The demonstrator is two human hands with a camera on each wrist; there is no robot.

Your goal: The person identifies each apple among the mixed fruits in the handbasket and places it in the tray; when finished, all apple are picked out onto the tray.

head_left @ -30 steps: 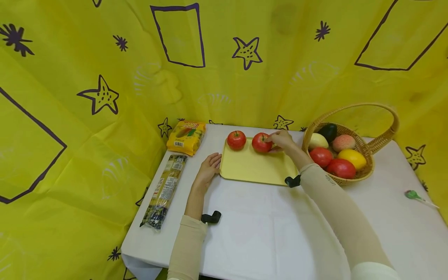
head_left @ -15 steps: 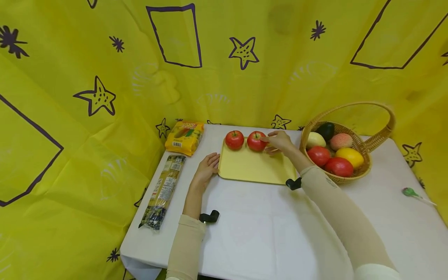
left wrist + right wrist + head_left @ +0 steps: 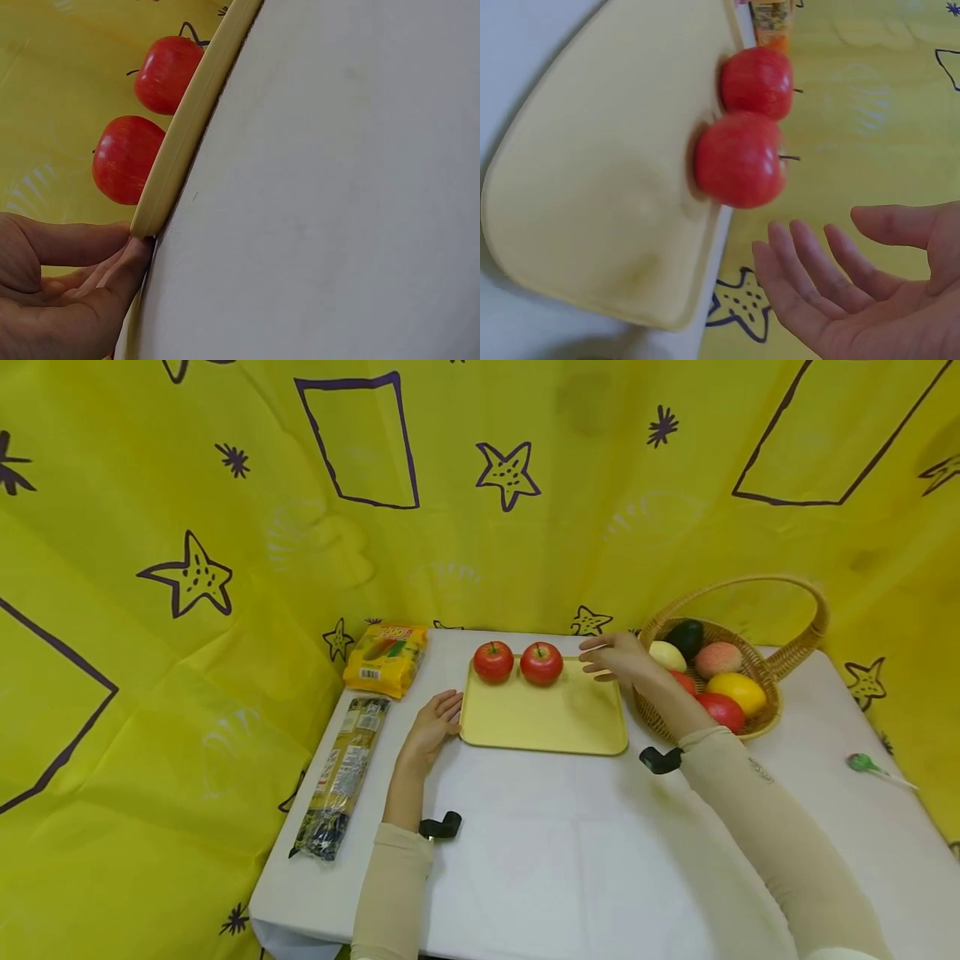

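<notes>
The tray carries two apples at its far side, probably light, firm and slippery, best held around their sides, while the left hand pinches its left rim and the relaxed right hand, near its far-right corner, holds nothing.

Red fruit partly hidden

By the far right corner of the worktop, the right forearm covered part of that fruit in the basket. Along the left edge, the long packet bore print too small to read. Wrist-view borders cut off the left hand, at the left edge of the tray, and the right hand.
</notes>
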